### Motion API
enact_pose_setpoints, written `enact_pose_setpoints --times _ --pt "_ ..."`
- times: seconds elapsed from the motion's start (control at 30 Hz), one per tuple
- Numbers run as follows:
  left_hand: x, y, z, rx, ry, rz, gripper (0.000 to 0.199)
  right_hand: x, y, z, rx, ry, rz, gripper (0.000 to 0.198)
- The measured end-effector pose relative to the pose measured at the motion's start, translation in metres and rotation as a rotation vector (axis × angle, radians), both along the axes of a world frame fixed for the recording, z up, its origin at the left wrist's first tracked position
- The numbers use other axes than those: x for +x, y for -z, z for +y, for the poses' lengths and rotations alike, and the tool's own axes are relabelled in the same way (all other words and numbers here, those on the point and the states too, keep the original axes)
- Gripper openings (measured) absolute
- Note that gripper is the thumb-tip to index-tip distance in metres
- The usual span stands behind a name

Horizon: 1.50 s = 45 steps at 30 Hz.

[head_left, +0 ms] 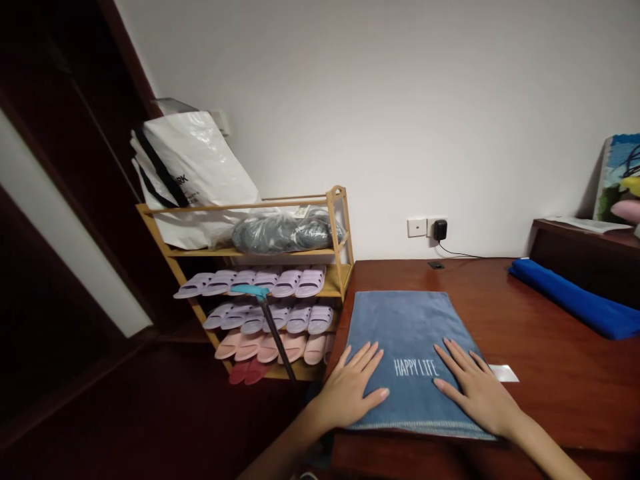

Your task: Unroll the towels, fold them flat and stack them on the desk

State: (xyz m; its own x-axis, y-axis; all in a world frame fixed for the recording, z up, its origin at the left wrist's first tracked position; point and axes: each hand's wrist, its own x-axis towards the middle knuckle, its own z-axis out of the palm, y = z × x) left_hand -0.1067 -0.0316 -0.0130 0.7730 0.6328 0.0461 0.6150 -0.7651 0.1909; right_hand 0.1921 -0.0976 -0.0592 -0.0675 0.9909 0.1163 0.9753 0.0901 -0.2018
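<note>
A grey-blue towel (407, 327) with the words "HAPPY LIFE" lies flat on a dark red wooden table (550, 360), near its left front corner. My left hand (353, 387) rests palm down on the towel's near left part, fingers spread. My right hand (475, 387) presses flat on the near right part, fingers apart. Neither hand holds anything.
A rolled bright blue towel (575, 297) lies at the table's right. A small white card (504, 373) sits beside my right hand. Left of the table stands a wooden shoe rack (340, 233) with several slippers, bags on top, and a mop handle (273, 327) leaning on it. A charger (440, 230) is plugged into the wall.
</note>
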Motion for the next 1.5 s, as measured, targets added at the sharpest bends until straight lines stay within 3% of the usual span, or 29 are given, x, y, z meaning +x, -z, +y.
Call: enact_pose_setpoints --times 0.23,1.07,1.4,1.5 --pt "0.003 0.003 0.011 0.012 -0.027 0.001 0.062 0.002 -0.007 0.014 -0.014 0.002 0.011 0.073" --pt "0.0 -0.006 0.005 -0.027 -0.013 0.003 0.061 -0.003 -0.001 0.0 -0.017 0.032 0.018 0.068" --pt "-0.002 -0.002 0.007 -0.009 -0.007 -0.03 0.061 -0.004 -0.003 0.0 0.002 0.023 0.06 0.069" --pt "-0.003 -0.001 0.009 -0.018 -0.009 -0.038 0.061 0.002 -0.007 -0.003 -0.051 -0.01 0.082 0.067"
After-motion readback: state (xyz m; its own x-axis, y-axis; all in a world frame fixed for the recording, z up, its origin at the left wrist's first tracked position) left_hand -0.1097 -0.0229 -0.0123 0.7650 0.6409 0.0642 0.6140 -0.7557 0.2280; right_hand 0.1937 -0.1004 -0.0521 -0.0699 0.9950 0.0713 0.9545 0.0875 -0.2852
